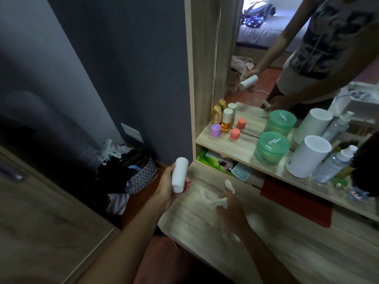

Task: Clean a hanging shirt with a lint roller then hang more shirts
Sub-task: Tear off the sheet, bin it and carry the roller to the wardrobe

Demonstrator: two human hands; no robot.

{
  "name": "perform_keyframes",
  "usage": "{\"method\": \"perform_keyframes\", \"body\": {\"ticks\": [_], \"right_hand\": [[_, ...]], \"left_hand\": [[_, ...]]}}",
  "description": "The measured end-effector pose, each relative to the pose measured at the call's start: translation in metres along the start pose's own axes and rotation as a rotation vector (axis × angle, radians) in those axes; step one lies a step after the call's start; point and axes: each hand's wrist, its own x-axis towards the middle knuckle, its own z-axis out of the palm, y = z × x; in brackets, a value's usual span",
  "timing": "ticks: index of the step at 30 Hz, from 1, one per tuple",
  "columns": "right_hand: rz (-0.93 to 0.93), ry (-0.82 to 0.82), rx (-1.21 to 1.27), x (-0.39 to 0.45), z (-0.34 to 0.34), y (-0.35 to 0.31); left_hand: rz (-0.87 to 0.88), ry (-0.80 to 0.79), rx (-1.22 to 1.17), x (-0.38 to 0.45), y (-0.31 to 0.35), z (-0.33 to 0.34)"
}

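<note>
The left hand is wrapped around a white cylinder, apparently the lint roller, held tilted with its far end toward twelve o'clock, just off the left edge of the wooden counter. Gripping it by the body this way probably leaves the other hand free to deal with the sheet. At about three o'clock from it, the right hand hovers low over the counter with its fingers pinched on a crumpled white scrap, likely a used sticky sheet peeled off the roller, though motion blur makes that hard to confirm. No shirt shows directly; the only clothes in view lie on a bed reflected in the mirror at one o'clock. On the shelf below the mirror, at two o'clock, stand small bottles, two green tubs and a white canister, pushed back so the front of the counter stays open for work. A bag of odds and ends slumps on the floor at ten o'clock from the left hand, a plausible spot for dropping the scrap.
</note>
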Motion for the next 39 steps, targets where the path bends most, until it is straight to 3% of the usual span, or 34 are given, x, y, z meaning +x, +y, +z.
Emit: {"method": "perform_keyframes", "body": {"ticks": [4,10,25,31,39], "right_hand": [[-0.301,-0.010,0.161,-0.013,-0.022,-0.025],[-0.523,0.019,-0.119,-0.032,-0.029,-0.060],[-0.428,0.162,-0.149,-0.046,-0.033,-0.079],[-0.435,0.144,-0.206,-0.047,-0.048,-0.086],[-0.424,0.120,-0.194,-0.047,-0.047,-0.084]], "left_hand": [[0.009,0.000,-0.013,-0.005,-0.001,0.005],[0.034,-0.108,0.041,-0.014,-0.006,0.023],[0.099,-0.214,0.139,-0.034,0.004,0.049],[0.072,-0.315,0.107,-0.035,0.001,0.047],[0.068,-0.315,0.082,-0.038,-0.002,0.048]]}}
